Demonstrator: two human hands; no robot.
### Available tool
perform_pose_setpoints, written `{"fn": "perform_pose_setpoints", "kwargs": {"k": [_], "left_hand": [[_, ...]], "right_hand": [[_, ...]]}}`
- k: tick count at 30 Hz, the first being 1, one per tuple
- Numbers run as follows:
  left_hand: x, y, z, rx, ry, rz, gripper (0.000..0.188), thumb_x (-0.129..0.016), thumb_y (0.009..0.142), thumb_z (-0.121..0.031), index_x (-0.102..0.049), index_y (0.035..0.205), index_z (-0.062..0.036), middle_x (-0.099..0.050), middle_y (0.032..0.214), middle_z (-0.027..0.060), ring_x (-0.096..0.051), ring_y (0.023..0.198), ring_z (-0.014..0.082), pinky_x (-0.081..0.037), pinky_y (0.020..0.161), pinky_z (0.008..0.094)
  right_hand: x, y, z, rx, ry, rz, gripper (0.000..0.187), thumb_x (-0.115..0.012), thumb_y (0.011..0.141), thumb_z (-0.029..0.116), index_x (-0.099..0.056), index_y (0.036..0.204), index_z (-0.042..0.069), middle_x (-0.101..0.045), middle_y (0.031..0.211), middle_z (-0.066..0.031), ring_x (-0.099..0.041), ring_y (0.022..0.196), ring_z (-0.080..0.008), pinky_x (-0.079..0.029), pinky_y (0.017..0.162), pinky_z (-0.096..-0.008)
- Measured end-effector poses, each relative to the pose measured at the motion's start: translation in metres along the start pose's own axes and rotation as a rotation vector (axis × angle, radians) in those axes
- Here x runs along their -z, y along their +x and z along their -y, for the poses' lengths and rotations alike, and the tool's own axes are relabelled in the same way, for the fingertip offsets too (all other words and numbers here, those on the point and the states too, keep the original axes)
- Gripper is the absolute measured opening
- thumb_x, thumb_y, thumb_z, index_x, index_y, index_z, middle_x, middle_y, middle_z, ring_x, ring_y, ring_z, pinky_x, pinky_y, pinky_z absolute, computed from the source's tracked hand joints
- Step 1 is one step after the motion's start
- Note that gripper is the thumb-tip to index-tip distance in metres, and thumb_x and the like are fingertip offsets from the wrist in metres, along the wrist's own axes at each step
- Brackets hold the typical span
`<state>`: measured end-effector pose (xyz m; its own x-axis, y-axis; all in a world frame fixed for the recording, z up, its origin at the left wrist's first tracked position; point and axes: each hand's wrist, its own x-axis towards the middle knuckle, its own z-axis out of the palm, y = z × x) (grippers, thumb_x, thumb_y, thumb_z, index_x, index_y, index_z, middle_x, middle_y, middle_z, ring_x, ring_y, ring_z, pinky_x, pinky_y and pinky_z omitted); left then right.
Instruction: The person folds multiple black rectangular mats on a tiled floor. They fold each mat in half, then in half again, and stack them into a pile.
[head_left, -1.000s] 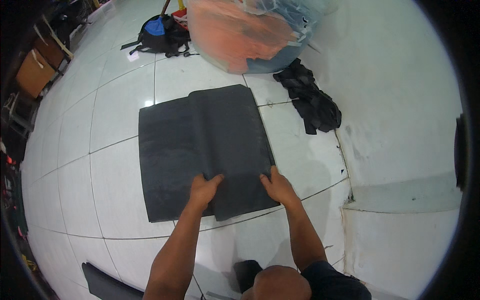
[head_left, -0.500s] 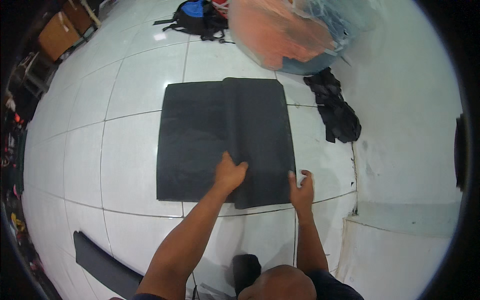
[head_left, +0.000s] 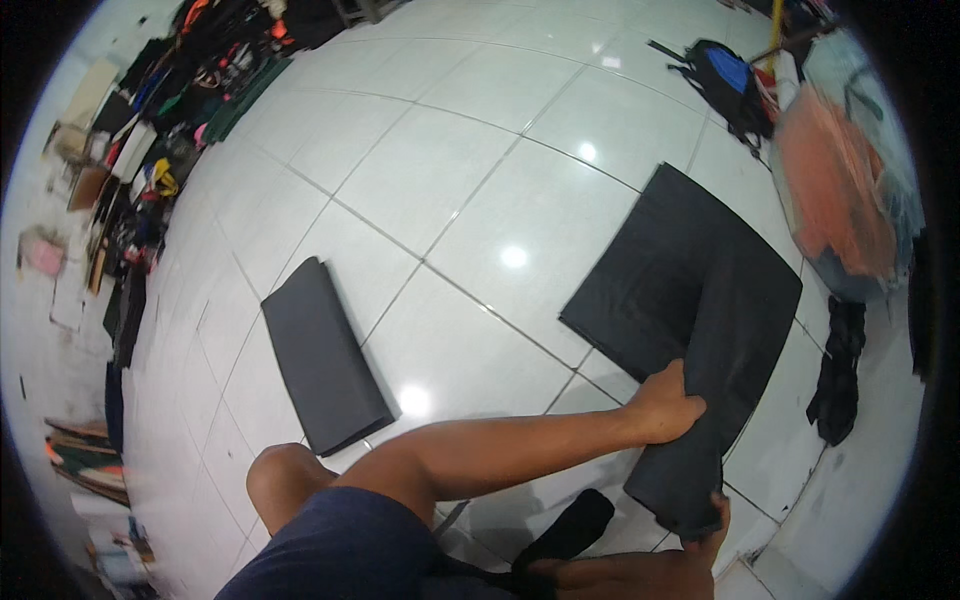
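Note:
A folded black sheet (head_left: 640, 270), like fabric or thin sheeting, lies on the tiled floor at the right. Its near part is lifted into a bent flap. My left hand (head_left: 665, 403) is closed at the edge of the fold, its thumb pointing away from me. Down at the near corner of the flap, my right hand (head_left: 712, 525) grips the sheet's end, with the thumb showing and the other fingers mostly hidden. A second dark grey folded piece (head_left: 325, 355) lies apart on the floor, to the left.
Far right stand a black and blue backpack (head_left: 715, 85) and a large clear plastic bag with orange contents (head_left: 835, 185). A crumpled black cloth (head_left: 840, 370) lies beside the wall. Mixed clutter (head_left: 150, 180) lines the left side. My bent knee (head_left: 285, 485) and dark-socked foot (head_left: 570, 525) are close by.
The view has swung left, bringing the second folded piece fully into sight. My right hand has gone from open beside the sheet to gripping its near end, now raised in a bend.

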<state>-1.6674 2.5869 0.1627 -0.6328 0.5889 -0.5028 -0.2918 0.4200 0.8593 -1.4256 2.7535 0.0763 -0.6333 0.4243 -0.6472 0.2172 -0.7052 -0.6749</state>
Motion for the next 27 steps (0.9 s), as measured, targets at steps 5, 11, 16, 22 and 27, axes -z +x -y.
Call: {"fn": "perform_pose_setpoints", "kwargs": {"k": [5, 11, 16, 22, 27], "left_hand": [[0.083, -0.092, 0.016, -0.089, 0.004, -0.104, 0.058, -0.062, 0.087, -0.022, -0.041, 0.129, 0.0123, -0.063, 0.111, 0.027, -0.064, 0.103, 0.0325, -0.052, 0.089, 0.0414], [0.215, -0.237, 0.045, -0.188, -0.108, -0.487, 0.067, -0.067, 0.082, -0.022, -0.04, 0.131, 0.0147, -0.065, 0.102, 0.0238, -0.066, 0.091, 0.0268, -0.054, 0.081, 0.0339], [0.302, -0.354, 0.12, -0.2, -0.21, -0.799, 0.069, -0.068, 0.083, -0.021, -0.038, 0.14, 0.0053, -0.064, 0.112, 0.0201, -0.067, 0.095, 0.024, -0.054, 0.085, 0.0335], [0.333, -0.407, 0.287, -0.237, -0.405, -1.114, 0.07, -0.069, 0.079, -0.02, -0.041, 0.139, 0.0025, -0.057, 0.124, 0.0197, -0.059, 0.112, 0.0283, -0.046, 0.1, 0.0405], [0.31, -0.396, 0.427, -0.033, -0.801, -1.071, 0.063, -0.065, 0.079, -0.015, -0.043, 0.136, 0.0008, -0.056, 0.125, 0.0173, -0.057, 0.113, 0.029, -0.046, 0.1, 0.0432]], "right_hand": [[-0.103, -0.059, 0.04, 0.059, -0.587, 0.171, 0.072, -0.07, 0.074, 0.027, -0.049, 0.132, -0.009, -0.061, 0.123, -0.0215, -0.06, 0.11, -0.0336, -0.045, 0.097, -0.0431], [-0.289, -0.078, 0.031, -0.031, -1.251, 0.81, 0.063, -0.059, 0.093, 0.023, -0.034, 0.143, -0.006, -0.058, 0.127, -0.0264, -0.062, 0.114, -0.0308, -0.047, 0.101, -0.0444], [-0.408, -0.088, -0.064, 0.137, -1.135, 1.39, 0.045, -0.054, 0.096, 0.021, -0.045, 0.131, -0.007, -0.063, 0.113, -0.0164, -0.062, 0.1, -0.0208, -0.05, 0.09, -0.0377], [-0.449, -0.057, -0.261, 0.243, -1.098, 1.432, 0.056, -0.057, 0.093, 0.024, -0.041, 0.135, -0.009, -0.058, 0.125, -0.0284, -0.059, 0.115, -0.0331, -0.045, 0.099, -0.041], [-0.422, -0.045, -0.352, 0.127, -1.45, 1.253, 0.061, -0.058, 0.097, 0.032, -0.038, 0.135, -0.011, -0.057, 0.124, -0.0321, -0.057, 0.117, -0.0403, -0.045, 0.099, -0.0425]]}}
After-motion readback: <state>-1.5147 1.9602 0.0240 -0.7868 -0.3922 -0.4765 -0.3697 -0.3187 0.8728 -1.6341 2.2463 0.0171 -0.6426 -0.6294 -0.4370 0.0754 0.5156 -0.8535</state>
